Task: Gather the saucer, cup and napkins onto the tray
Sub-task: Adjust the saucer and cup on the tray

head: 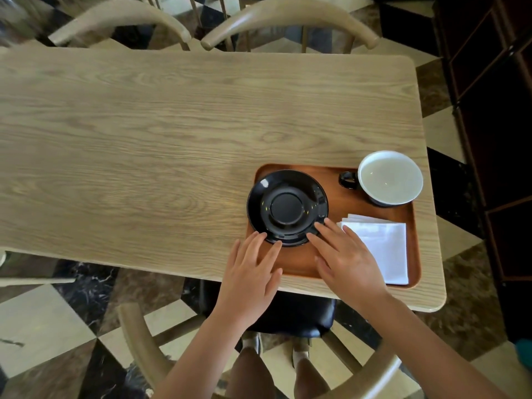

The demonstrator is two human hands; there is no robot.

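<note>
Both hands lie flat with fingers spread, clamping nothing. The left hand's grip [253, 263] touches the near rim of the glossy black round saucer [287, 207] at about 7 o'clock; the right hand's grip [342, 254] touches it at about 5 o'clock. The saucer lies straight ahead at 12 o'clock, equally near both, its left edge overhanging the reddish-brown wooden tray [339, 203]. At 2 o'clock sits the white-lined dark cup [390, 177]; at 3 o'clock, folded white napkins [384, 249]. The tray rests on the light oak counter [144, 139].
</note>
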